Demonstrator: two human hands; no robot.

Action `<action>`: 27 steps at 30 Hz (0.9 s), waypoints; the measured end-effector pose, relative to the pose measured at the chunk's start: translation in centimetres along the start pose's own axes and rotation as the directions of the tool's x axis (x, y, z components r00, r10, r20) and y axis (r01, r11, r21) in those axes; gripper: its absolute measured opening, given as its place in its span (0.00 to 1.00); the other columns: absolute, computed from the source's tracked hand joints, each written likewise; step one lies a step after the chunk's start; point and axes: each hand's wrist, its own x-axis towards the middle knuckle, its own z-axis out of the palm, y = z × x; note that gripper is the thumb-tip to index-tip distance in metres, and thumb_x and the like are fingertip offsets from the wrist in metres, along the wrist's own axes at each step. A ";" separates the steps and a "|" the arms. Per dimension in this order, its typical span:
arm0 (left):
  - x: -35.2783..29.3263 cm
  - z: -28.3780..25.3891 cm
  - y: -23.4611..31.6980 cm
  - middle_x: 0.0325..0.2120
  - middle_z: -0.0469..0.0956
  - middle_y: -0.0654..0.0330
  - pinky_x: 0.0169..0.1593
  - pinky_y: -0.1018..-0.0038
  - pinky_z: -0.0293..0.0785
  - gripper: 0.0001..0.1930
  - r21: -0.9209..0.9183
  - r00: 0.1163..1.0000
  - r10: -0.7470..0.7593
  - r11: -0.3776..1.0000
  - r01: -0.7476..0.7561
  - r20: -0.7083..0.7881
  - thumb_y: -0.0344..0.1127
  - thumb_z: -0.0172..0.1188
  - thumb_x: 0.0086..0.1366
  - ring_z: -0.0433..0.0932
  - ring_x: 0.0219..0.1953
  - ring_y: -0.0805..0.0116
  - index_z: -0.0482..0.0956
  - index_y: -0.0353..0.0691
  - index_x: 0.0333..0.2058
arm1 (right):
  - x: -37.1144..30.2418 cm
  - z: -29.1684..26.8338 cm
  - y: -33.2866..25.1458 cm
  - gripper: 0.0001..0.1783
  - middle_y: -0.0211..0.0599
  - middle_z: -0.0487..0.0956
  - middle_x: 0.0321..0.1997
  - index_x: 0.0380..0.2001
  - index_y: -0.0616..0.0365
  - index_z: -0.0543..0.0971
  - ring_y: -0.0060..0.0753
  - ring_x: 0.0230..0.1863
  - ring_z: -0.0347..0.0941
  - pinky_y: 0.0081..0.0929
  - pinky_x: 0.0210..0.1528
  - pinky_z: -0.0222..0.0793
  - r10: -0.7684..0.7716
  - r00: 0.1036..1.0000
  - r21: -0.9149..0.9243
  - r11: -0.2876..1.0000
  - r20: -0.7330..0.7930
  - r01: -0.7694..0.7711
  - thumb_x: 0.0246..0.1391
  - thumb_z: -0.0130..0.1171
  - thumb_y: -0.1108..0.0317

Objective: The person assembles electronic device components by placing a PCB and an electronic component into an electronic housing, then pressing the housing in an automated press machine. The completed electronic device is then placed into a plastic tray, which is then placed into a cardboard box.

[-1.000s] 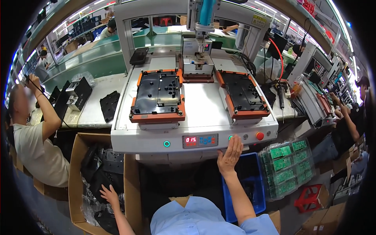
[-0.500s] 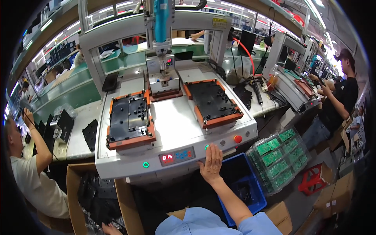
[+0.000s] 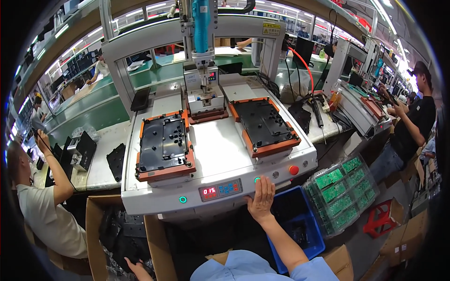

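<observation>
Head view: I stand at the near side of a white machine (image 3: 213,140) whose tool head (image 3: 205,85) hangs at the far middle.
Right grip (image 3: 261,199): open, fingers together and nearly straight, holding nothing; fingertips beside the right green button (image 3: 257,179). Whether one presses it, I cannot tell.
Left grip (image 3: 136,269): low in the near left carton (image 3: 161,248), fingers among black parts (image 3: 133,229). I cannot tell whether it has closed on one.
Black panels: the left black panel (image 3: 154,145) and the right black panel (image 3: 260,122) each lie in an orange fixture, one on either side of the machine bed.
Button touch: I judge one flat, square fingertip best, with the rest of that grip near the front edge and well away from the red knob (image 3: 294,170) to the right.
Panel seating: I would check by eye that each panel lies level inside its orange rim (image 3: 161,173) before pressing; a raised corner could spoil the fit.
Carton reach: I would lift a part by its edge and free it from its neighbours first; the dark pieces look easily tangled.
Display (image 3: 209,191): red lit digits, just left of a blue keypad (image 3: 228,188).
Yellow sticker (image 3: 271,29): far right on the frame, dark print with a warning triangle.
Far box (image 3: 193,83): a few marks on its pale face, too small to read.
</observation>
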 end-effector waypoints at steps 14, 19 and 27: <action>4.6 -2.6 -2.3 0.40 0.75 0.62 0.35 0.68 0.70 0.28 -0.401 0.959 -0.240 0.901 0.164 -0.148 0.56 0.67 0.47 0.72 0.39 0.62 0.75 0.43 0.41 | 0.0 -0.2 -0.3 0.34 0.53 0.57 0.64 0.60 0.68 0.56 0.54 0.66 0.50 0.49 0.67 0.39 -0.001 1.000 0.003 1.000 0.003 0.001 0.60 0.44 0.51; 3.6 -3.7 -3.4 0.42 0.75 0.60 0.38 0.68 0.70 0.27 -0.186 0.977 0.113 0.971 -0.148 -0.183 0.53 0.67 0.49 0.72 0.41 0.61 0.74 0.42 0.42 | -0.1 -0.1 -0.1 0.35 0.53 0.57 0.64 0.60 0.68 0.55 0.54 0.66 0.50 0.50 0.67 0.39 -0.005 1.000 0.000 1.000 -0.014 0.005 0.60 0.43 0.50; 1.0 -1.6 0.2 0.43 0.74 0.56 0.44 0.67 0.69 0.25 -0.235 0.944 0.018 0.967 -0.101 -0.329 0.46 0.66 0.53 0.72 0.43 0.60 0.72 0.39 0.45 | -0.2 0.2 0.1 0.35 0.52 0.57 0.64 0.60 0.67 0.55 0.54 0.66 0.50 0.49 0.67 0.39 -0.005 1.000 -0.014 1.000 -0.009 0.005 0.61 0.42 0.50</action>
